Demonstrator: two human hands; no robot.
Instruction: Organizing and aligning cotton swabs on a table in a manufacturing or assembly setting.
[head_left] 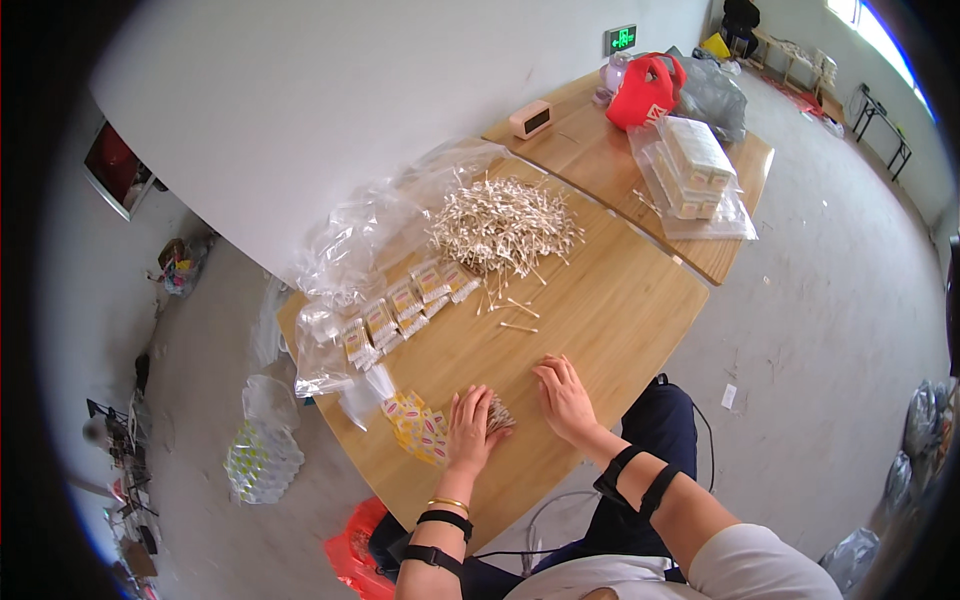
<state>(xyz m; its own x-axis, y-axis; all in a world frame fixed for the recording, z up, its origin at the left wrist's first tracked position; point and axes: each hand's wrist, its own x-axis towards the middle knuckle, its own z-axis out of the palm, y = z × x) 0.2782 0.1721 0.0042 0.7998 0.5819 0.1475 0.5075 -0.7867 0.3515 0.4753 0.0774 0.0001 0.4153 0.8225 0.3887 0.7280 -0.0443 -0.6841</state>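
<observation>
My left hand lies on the wooden table near its front edge, closed around a small bundle of cotton swabs that shows beside its fingers. Just left of it, yellow-and-white printed cards are spread on the wood. To the right, my right hand rests on the tabletop with its fingers loosely out and nothing in them. A few loose cotton swabs lie farther in, in front of a large heap of cotton swabs.
Filled small packs stand in rows left of the heap, by crumpled clear plastic bags. A second table holds a pink clock, a red bag and wrapped white packages. A red plastic bag lies below the front edge.
</observation>
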